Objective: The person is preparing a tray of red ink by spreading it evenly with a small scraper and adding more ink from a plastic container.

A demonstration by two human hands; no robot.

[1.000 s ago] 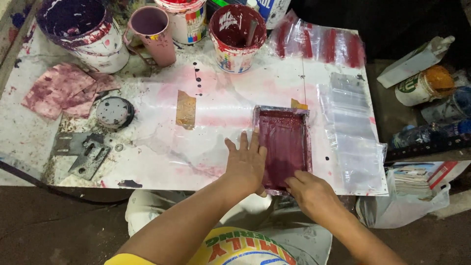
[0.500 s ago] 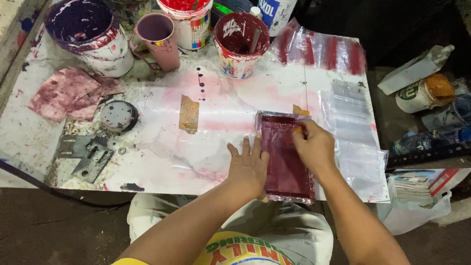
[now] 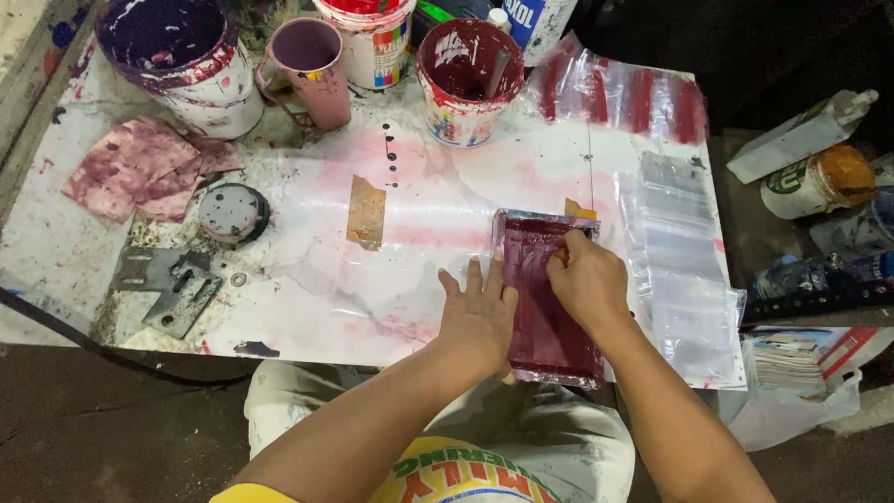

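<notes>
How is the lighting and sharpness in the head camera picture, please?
Head view: bright, even light on the white table; sharp on the left hand, right hand and dark red frame; glare on the clear bags; surroundings beyond the table fall dark.

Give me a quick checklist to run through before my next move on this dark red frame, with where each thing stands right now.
1. Left hand flat on the left edge of the dark red frame, steadying it: ok.
2. Right hand on the upper part of the frame, fingers pressed down: ok; whether it holds a tool, cannot tell.
3. Frame lying flat on the white table, near edge close to the table's front rim: ok, but watch it.
4. Clear plastic bags lie just right of the frame, close to the right hand: cannot tell if they touch.
5. Red paint bucket upright, well behind the frame: ok.
6. Stained rag lies far left, out of easy reach: not ok.
</notes>
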